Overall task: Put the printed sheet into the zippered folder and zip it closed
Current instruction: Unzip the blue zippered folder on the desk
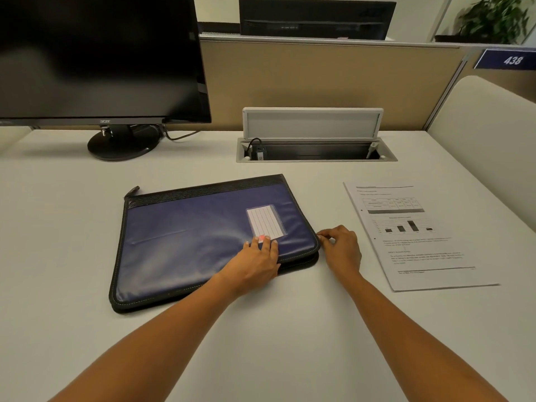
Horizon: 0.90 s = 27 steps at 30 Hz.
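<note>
Zippered folder (208, 242) lies flat on the table (290, 343), blue cover up, still shut all round as far as can be seen. Printed sheet (417, 233) lies on the table to its right, apart from it, not yet inside.

Left hand (255, 265) rests palm-down on the cover near the right corner, fingers (262, 242) spread flat and gripping nothing. Right hand (342, 250) is at the folder's right corner, fingers pinched together at the zip line; the puller itself is too small to make out, so cannot confirm it is held.

Risks, as judged:
- Pulling the zip may drag the folder across the smooth table if the left hand presses too lightly.
- The zip may bind at the rounded corner.
- The right forearm lies close to the sheet; a sweep could push or crease it.
- Sliding the sheet in through too small an opening would buckle its edge.

Surroundings: monitor (98, 56) back left, open cable box (316, 149) behind the folder, cream partition (487, 140) on the right. None of these block the work area.
</note>
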{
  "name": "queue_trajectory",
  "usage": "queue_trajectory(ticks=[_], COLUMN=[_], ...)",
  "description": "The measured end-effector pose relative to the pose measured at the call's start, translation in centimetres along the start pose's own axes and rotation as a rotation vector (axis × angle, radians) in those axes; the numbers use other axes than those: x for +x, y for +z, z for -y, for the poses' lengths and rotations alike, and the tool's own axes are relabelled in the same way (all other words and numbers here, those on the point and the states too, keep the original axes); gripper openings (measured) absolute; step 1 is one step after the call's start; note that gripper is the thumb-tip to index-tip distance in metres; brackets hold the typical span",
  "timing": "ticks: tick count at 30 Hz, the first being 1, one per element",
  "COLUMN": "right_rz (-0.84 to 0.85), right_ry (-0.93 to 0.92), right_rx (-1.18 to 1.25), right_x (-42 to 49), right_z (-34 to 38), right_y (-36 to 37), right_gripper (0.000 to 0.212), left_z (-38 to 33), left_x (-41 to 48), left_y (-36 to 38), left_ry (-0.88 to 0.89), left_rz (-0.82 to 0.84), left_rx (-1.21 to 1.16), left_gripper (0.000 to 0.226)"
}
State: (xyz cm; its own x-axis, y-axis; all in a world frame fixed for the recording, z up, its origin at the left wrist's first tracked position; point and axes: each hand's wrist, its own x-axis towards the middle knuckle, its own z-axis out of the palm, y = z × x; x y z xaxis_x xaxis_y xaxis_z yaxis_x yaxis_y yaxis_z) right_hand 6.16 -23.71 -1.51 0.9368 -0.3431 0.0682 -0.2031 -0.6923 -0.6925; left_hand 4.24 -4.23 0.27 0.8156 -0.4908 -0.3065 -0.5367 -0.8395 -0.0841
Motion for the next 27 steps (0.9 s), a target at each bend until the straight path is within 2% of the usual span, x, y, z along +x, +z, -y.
queue_trajectory(ticks=[20, 27], right_rz=[-0.012, 0.008], right_ry=[-0.005, -0.024], right_rx=[0.183, 0.134], right_x=[-5.3, -5.2], right_z=[-0.9, -1.1], right_y=[-0.8, -1.1], right_gripper=[0.016, 0.018], left_z=[0.0, 0.0], left_x=[0.3, 0.0], left_y=[0.4, 0.2], left_ry=[-0.016, -0.022], left_rz=[-0.020, -0.021], left_rx=[-0.010, -0.042], left_gripper=[0.057, 0.059])
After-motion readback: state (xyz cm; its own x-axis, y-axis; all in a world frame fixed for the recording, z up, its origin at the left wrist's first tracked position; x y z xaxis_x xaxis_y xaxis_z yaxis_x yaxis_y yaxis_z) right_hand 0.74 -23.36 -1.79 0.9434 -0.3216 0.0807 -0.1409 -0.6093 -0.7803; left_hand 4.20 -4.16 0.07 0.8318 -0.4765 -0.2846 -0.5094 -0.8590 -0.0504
